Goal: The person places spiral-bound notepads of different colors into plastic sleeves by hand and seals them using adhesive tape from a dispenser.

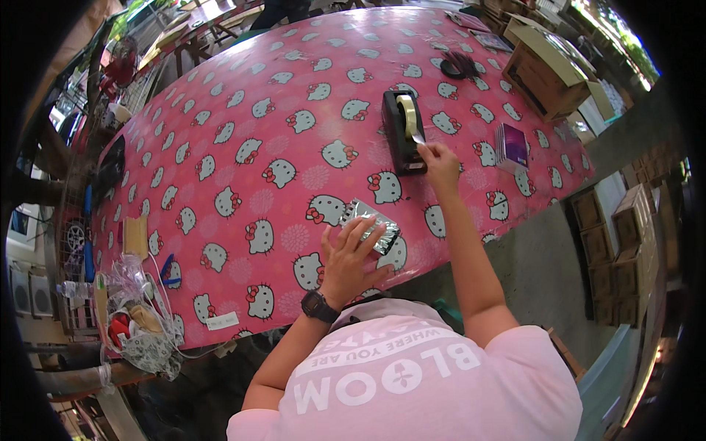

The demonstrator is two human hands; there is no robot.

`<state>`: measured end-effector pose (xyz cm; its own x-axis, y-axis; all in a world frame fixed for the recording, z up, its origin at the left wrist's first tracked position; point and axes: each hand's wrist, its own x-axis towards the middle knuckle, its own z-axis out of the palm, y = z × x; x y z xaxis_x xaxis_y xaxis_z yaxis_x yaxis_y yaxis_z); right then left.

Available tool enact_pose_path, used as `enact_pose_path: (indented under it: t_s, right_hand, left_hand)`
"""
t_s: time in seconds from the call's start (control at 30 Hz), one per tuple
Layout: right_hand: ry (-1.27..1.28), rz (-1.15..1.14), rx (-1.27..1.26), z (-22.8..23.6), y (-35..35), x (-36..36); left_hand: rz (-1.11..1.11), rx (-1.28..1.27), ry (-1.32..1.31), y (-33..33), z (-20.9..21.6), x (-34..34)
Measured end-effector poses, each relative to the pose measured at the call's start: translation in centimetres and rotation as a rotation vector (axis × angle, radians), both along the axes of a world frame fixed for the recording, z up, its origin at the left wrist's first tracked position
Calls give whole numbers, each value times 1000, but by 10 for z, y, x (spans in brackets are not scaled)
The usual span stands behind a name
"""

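My left hand [349, 261] lies with its fingers spread over a small shiny silver packet [379, 217] near the table's front edge. The fingers rest on top of it and hide part of it, and the thumb sticks out to the near side. Ahead and to the right stands a black tape dispenser [398, 151] with a roll of clear yellowish tape [407, 116] in it. My right hand [441, 167] is closed in a pinch at the dispenser's near right side, on the short free end of the tape [418, 138].
A pink patterned cover spreads over the table [243, 198]. To the right lie a stack of purple packs [512, 147] and an open cardboard box [548, 70]. A dark round item [457, 66] lies farther back. Plastic bags [140, 316] hang at the left corner.
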<state>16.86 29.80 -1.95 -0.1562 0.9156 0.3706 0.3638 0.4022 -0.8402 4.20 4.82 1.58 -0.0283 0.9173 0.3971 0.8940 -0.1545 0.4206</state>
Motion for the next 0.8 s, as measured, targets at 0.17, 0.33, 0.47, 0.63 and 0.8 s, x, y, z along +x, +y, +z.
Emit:
enact_pose_path:
  t_s: [0.17, 0.33, 0.47, 0.63, 0.8]
  right_hand:
    - [424, 71, -665, -39, -27, 26]
    - [338, 488, -1022, -25, -30, 6]
    - [409, 1133, -826, 48, -37, -6]
    - [-647, 1171, -304, 101, -54, -37]
    - [-1004, 988, -297, 92, -55, -48]
  left_hand:
    - [-2, 8, -23, 1, -3, 4]
    - [-2, -4, -41, 2, 0, 1]
    - [14, -59, -72, -4, 0, 2]
    - [11, -45, -103, -2, 1, 0]
    - [-20, -63, -43, 4, 18, -3]
